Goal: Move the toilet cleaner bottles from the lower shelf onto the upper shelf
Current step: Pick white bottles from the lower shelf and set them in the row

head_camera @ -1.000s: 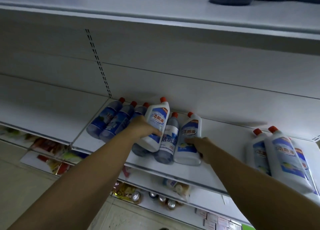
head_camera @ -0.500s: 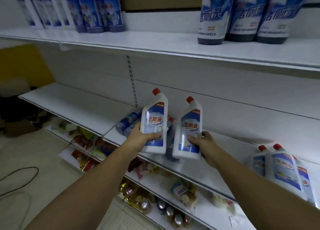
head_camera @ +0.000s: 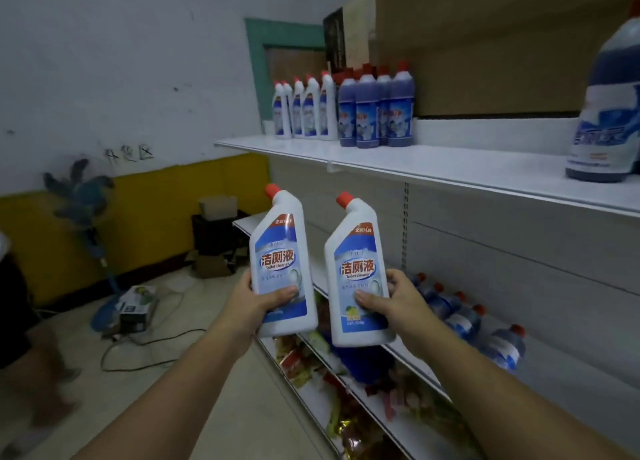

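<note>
My left hand (head_camera: 254,302) grips a white toilet cleaner bottle (head_camera: 281,252) with a red cap and blue label, held upright in front of the shelving. My right hand (head_camera: 394,304) grips a second matching bottle (head_camera: 356,262) just to the right of it. Both bottles are in the air, level with the gap between the lower shelf (head_camera: 554,383) and the upper shelf (head_camera: 450,169). Several blue bottles (head_camera: 460,316) lie on their sides on the lower shelf. A row of white bottles (head_camera: 304,110) and dark blue bottles (head_camera: 377,113) stands at the upper shelf's far end.
A big blue bottle (head_camera: 606,113) stands on the upper shelf at right, before a cardboard sheet (head_camera: 502,44). Snack packets (head_camera: 346,407) fill the shelves below. On the floor at left are a blue fan (head_camera: 86,196), cables (head_camera: 149,349), boxes (head_camera: 214,234) and a person's leg (head_camera: 20,321).
Both hands lifted one white bottle each off the lower shelf and brought them up and outward. My view swung left, showing the upper shelf's far end and the room.
</note>
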{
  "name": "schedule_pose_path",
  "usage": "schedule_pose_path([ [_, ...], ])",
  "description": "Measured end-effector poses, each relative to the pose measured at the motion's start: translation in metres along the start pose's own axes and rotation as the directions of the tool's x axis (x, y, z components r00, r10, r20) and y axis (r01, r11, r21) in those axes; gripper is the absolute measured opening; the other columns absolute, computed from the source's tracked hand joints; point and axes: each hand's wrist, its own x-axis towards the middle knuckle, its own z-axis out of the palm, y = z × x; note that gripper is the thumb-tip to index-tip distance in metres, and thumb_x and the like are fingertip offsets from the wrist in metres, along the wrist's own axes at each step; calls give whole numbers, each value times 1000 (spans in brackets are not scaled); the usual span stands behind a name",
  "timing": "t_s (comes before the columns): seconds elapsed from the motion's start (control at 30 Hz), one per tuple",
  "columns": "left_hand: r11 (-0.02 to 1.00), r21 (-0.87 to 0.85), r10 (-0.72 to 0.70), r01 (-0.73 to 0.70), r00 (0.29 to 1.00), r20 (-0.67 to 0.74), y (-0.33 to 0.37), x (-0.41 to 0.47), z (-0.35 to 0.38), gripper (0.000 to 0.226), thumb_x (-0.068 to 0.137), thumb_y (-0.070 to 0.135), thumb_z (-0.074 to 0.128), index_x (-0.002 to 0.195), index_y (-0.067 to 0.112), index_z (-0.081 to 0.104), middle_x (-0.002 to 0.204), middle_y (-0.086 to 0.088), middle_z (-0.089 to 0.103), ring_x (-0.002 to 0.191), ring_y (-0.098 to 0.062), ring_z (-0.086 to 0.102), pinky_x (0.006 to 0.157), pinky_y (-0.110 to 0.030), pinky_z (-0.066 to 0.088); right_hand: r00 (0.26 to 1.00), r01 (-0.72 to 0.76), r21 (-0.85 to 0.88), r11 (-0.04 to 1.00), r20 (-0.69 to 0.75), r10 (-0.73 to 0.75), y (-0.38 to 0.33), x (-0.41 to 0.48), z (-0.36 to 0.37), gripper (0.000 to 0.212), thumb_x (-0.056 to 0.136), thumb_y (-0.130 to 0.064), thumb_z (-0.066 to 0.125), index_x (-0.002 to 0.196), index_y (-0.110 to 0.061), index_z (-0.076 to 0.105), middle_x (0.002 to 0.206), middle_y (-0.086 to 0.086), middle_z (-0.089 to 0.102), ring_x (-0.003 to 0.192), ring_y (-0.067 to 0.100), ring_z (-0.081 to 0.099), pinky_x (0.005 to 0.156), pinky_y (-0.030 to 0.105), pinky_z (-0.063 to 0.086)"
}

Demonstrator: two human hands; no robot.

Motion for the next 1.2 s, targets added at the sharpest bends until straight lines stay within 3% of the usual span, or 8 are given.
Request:
schedule_pose_path([
  [0.07,999,6,45,-45,999,-16,17,15,-25,46,62,1,80,100,16,58,96,-9,73,77,-22,72,58,-33,58,999,34,30,999,18,-34,-17,16,30,45,73,-8,77,107,-14,48,102,7,69,85,22,71,71,38,59],
  [0.2,994,-20,102,-103,994,-41,43,57,-73,56,58,4,82,108,12,58,100,-10,72,85,-25,71,58,-33,58,997,69,40,997,44,-70,-39,64,88,47,70,-9,79,107,-13,50,105,11,70,91,29,70,82,51,56],
  [0.4,993,-47,109,-111,993,-51,73,126,-141,61,50,14,83,106,15,58,98,-9,72,86,-26,71,65,-39,58,989,139,82,987,32,-142,-64,134,163,55,55,-14,81,101,-14,52,96,8,73,79,23,73,66,39,59],
  [0.53,988,-75,131,-132,991,-16,90,183,-175,60,51,13,82,107,13,58,97,-11,74,85,-30,71,65,-41,58,981,195,80,978,6,-196,-80,176,186,60,50,-16,82,103,-12,53,92,8,75,82,27,73,71,42,58],
  [0.83,982,-106,160,-156,986,37,105,319,-190,50,55,10,78,101,16,60,91,-10,75,79,-27,72,59,-38,58,942,336,37,941,-7,-336,-122,296,213,60,52,-14,80,106,-12,53,98,9,73,83,24,73,67,37,60],
  [0.97,978,-128,178,-167,981,81,119,374,-196,48,58,8,76,103,15,60,89,-9,76,74,-24,73,56,-35,58,927,375,31,926,-25,-374,-143,353,228,51,63,-14,79,106,-17,52,100,7,72,84,22,73,68,38,61],
  [1.2,963,-149,251,-225,950,186,157,485,-211,58,57,12,77,112,13,59,102,-13,73,89,-32,70,71,-47,58,899,404,-46,914,-165,-406,-177,433,254,63,52,-27,76,111,-21,53,105,2,69,92,22,70,79,47,58],
])
